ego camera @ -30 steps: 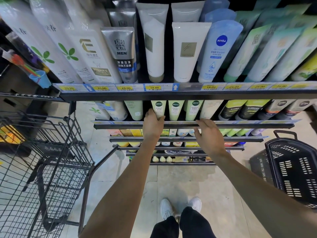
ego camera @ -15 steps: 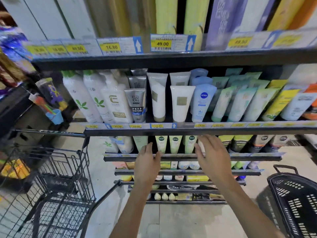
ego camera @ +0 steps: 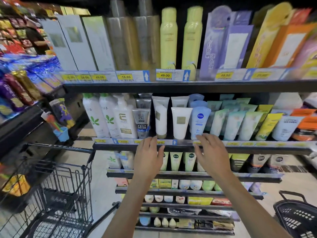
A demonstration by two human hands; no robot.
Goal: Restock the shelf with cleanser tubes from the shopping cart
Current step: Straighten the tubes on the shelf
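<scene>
1. Both hands were empty – the left hand (ego camera: 148, 158) and right hand (ego camera: 211, 154) hovered with fingers spread loosely before the black metal shelf's edge (ego camera: 240, 148), gripping nothing.
2. The upright white plastic cleanser tubes (ego camera: 179, 122) stood just beyond the fingertips, packed beside a pale blue tube (ego camera: 199, 121); a careless reach could have toppled them.
3. The black wire shopping cart (ego camera: 56, 194) stood at the left – whether tubes remained inside could not be told.

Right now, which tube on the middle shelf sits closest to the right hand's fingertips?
The pale blue Nivea tube: the right hand reaches just below its cap, while the white tubes stand further left.
</scene>
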